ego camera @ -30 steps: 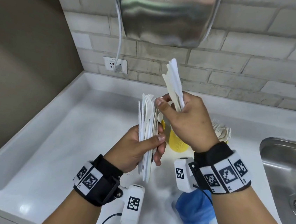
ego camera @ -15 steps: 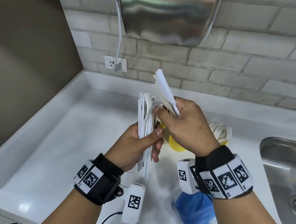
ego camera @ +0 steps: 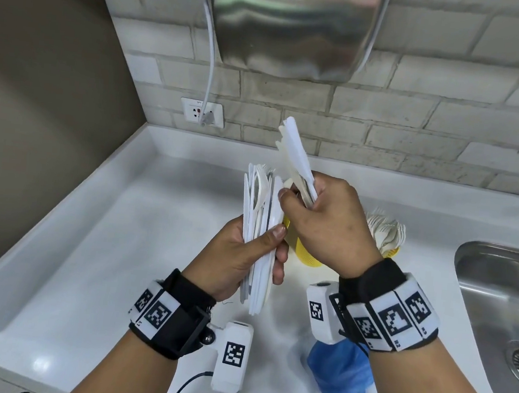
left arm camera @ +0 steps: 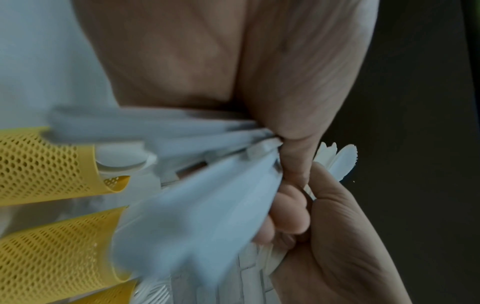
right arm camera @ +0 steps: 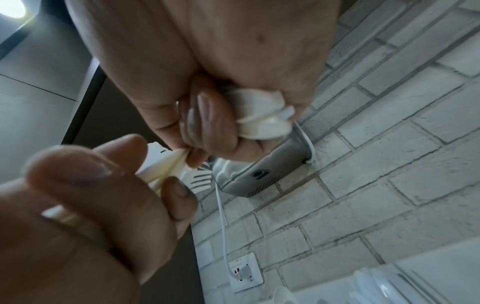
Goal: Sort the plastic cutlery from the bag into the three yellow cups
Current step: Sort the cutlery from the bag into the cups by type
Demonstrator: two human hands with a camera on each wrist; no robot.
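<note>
Sorting stands partway: we hold mixed cutlery (ego camera: 259,228) in the left hand (ego camera: 239,258), knives (ego camera: 297,158) in the right hand (ego camera: 328,226), spoons (ego camera: 385,232) already cupped.

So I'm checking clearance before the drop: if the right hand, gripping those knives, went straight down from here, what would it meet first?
Probably the yellow cup directly beneath the right hand, not the counter. Its rim is hidden behind the hand and depth is unclear, so that's a guess.

I see a steel hand dryer (ego camera: 297,24) on the brick wall, its white cord (ego camera: 210,63) plugged into a socket (ego camera: 202,113), and a steel sink (ego camera: 501,317) set in the white table (ego camera: 85,258).
</note>
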